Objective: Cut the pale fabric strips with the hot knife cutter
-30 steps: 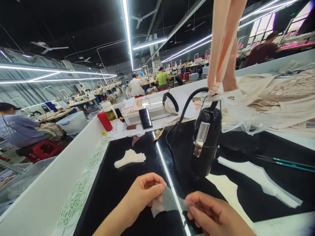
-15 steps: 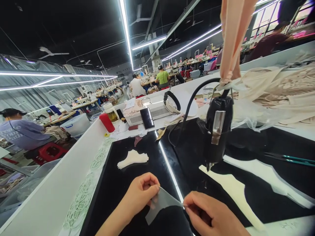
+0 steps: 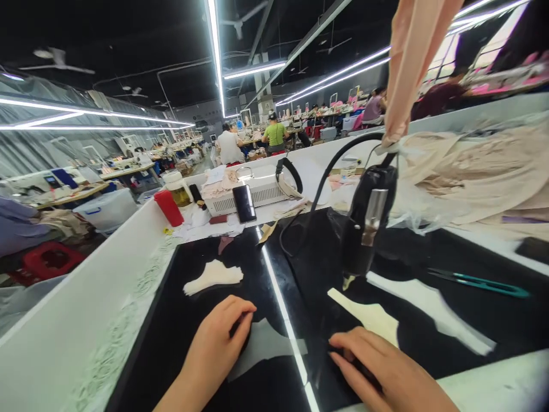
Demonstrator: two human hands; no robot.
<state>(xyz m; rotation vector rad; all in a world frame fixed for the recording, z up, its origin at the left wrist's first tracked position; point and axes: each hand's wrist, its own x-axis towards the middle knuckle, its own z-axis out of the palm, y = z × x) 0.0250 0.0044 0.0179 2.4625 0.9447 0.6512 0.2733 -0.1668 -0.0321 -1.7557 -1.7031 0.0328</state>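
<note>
A sheer, pale, curved fabric piece (image 3: 274,344) lies flat on the black tabletop between my hands. My left hand (image 3: 218,340) is over its left end, thumb and forefinger tips together with nothing visible between them; its other fingers are hidden. To the right of the sheer piece is my right hand (image 3: 377,363), thumb and forefinger apart and holding nothing. Just beyond it are a cream shaped piece (image 3: 371,315), partly covered by the hand, and a white shaped piece (image 3: 429,303). A stack of cream pieces (image 3: 214,276) sits beyond my left hand.
A black hand-held tool with a metal nozzle (image 3: 369,223) hangs over the table from pink fabric strips (image 3: 407,74), its cable curving left. Teal thread snips (image 3: 484,283) lie at right. At the back are a phone (image 3: 244,203), a red container (image 3: 168,208) and piled beige fabric (image 3: 484,171).
The sheer piece was stretched between both hands; now it lies on the tabletop. My right hand has let go and moved right of it. The view has shifted slightly right.
</note>
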